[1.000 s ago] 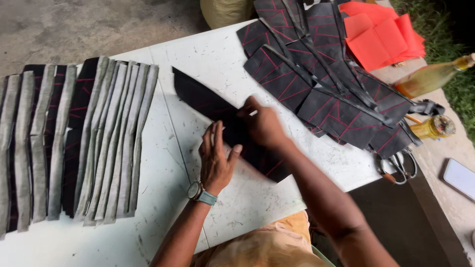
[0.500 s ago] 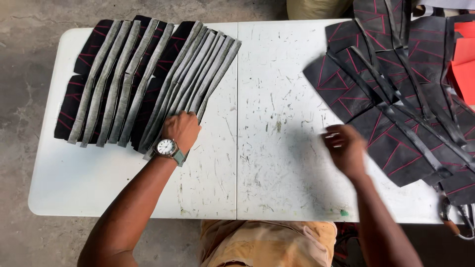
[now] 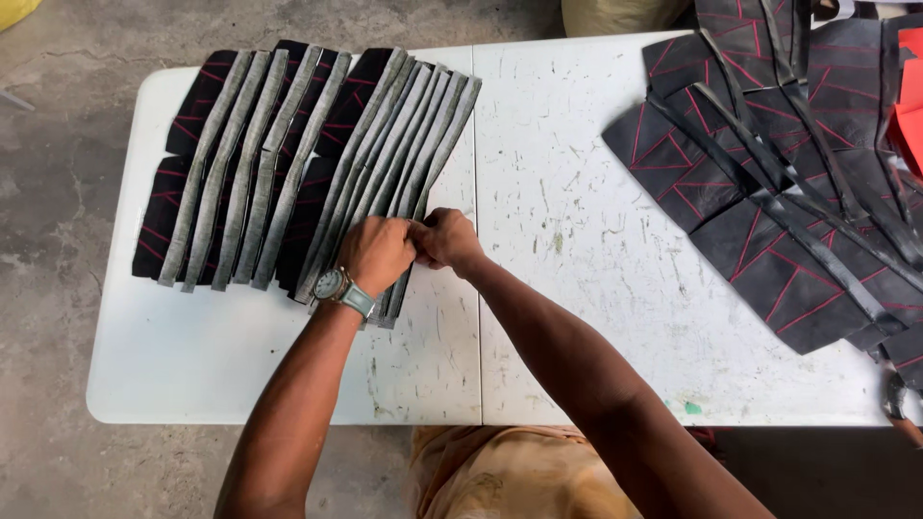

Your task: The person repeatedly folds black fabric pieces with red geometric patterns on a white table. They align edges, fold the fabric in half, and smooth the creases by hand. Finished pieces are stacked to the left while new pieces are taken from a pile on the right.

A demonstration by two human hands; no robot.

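The folded grey-edged strips [image 3: 385, 183] lie in a fanned row on the left half of the white table [image 3: 577, 231], each one leaning on its neighbour so the long pale edges overlap like shingles. Both hands meet at the near right end of that row. The left hand [image 3: 377, 254], with a wristwatch [image 3: 332, 284] on the wrist, rests knuckles-up on the last strips and presses them flat. The right hand [image 3: 445, 238] is curled tight against it, its fingertips pinched narrow on the edge of the outermost strip; how much of the strip it actually grips is hidden by the fingers. The overlap seems to keep the folds from springing open.

I count roughly eleven or twelve pale edges in the row; the packed ones near the hands are hard to separate. Beneath them, black pieces with thin red lines [image 3: 187, 96] stick out at the far and left sides.

Well apart, on the right half of the table, a loose heap of flat black panels with red lines [image 3: 769, 250] sprawls, crossed by narrow dark strips; too overlapped to count. A red sheet [image 3: 909, 125] shows at the right edge. Below lies a concrete floor [image 3: 58, 211].
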